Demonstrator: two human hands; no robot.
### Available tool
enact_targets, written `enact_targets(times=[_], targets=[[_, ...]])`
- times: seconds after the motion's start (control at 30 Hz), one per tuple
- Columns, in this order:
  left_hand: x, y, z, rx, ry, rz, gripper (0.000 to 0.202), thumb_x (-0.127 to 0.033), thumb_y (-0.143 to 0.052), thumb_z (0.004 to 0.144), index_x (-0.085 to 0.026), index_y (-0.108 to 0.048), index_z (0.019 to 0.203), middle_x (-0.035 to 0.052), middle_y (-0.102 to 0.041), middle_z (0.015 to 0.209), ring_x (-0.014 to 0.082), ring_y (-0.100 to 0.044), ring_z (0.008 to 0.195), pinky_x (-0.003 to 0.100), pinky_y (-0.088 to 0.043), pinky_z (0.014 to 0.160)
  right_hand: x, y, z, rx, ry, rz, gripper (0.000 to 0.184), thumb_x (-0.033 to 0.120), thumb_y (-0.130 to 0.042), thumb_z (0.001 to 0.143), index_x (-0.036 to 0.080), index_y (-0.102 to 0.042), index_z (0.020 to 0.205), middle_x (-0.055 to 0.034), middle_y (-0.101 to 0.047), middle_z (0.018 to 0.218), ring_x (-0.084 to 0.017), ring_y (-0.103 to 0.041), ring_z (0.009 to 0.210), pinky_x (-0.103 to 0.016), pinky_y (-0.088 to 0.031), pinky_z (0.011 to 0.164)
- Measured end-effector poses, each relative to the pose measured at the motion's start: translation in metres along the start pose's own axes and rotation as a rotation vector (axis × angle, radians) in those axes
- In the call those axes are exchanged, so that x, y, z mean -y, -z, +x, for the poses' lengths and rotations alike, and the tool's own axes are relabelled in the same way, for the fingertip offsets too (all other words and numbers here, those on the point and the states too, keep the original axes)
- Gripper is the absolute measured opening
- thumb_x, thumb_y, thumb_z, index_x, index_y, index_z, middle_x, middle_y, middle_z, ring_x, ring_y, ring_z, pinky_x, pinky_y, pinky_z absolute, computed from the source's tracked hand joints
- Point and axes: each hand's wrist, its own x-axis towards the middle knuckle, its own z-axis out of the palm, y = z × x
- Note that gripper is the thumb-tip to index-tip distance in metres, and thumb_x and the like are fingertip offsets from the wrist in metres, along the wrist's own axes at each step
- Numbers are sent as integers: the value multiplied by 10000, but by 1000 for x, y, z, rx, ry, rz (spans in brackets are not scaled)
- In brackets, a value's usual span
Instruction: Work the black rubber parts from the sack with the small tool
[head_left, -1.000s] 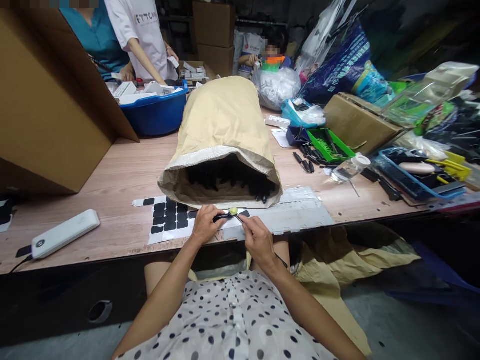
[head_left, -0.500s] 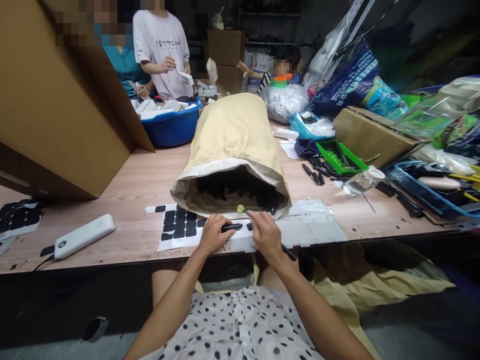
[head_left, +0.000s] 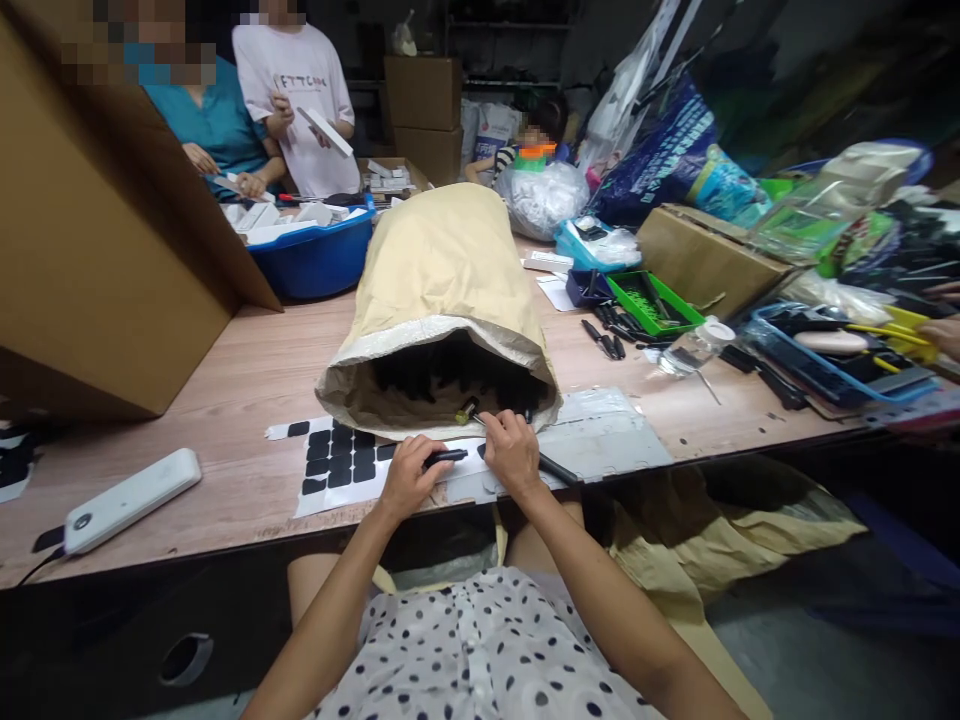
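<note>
My left hand is closed around a short black pen-like piece at the table's front edge. Just right of it, my right hand grips a small hammer. Its dark handle sticks out behind the hand, and its yellow-green head points left, before the mouth of a large tan sack. The sack lies open towards me, with many dark pieces inside that I cannot make out singly. Partly under the sack and near my left hand is a white sheet of black rounded stickers.
A white power bank and a tall cardboard box stand left. Behind are a blue basin and two people handling white boxes. Rightward are a green tray, black pens, a clear jar and a blue basket.
The hammer head has turned and now shows more from the side. My view has shifted to the right. A person at the back holds a long white box higher, and another hand shows at the right edge.
</note>
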Motion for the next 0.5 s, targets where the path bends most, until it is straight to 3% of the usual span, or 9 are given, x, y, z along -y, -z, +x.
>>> enact_targets(times=[0.07,0.13,0.27,0.37,0.5], targets=[[-9,6,-18,67,-36,-95,196,-349,-577,907,-213,-692,991,52,-719,920,208,-639,862,325,-499,812,2,2,2,10,7,-19,333,129,-508,903,250,-709,1140,-69,-578,868,-215,-454,830,-322,-320,723],[-18,10,-41,226,-38,-142,221,-375,-552,923,-224,-687,1011,41,-732,918,191,-658,822,290,-502,765,3,3,3,12,3,-35,323,135,-511,909,251,-710,1135,-68,-583,871,-215,-454,830,-322,-318,728],[-24,5,-78,515,203,71,235,-368,-493,950,-248,-681,1024,27,-751,873,207,-697,799,285,-488,722,6,3,3,32,-12,-47,316,140,-512,914,249,-707,1137,-71,-580,873,-219,-456,841,-324,-316,735],[-16,-9,-84,595,438,316,279,-344,-442,972,-227,-682,1054,82,-765,920,265,-723,906,327,-496,759,6,3,4,45,-20,-46,317,148,-509,919,251,-702,1149,-75,-579,882,-225,-459,859,-327,-316,737],[3,-28,-77,578,580,479,278,-330,-484,950,-185,-718,985,155,-760,973,298,-716,997,370,-507,817,6,3,4,33,-15,-48,314,154,-500,929,253,-701,1150,-75,-582,882,-226,-459,859,-330,-316,739]])
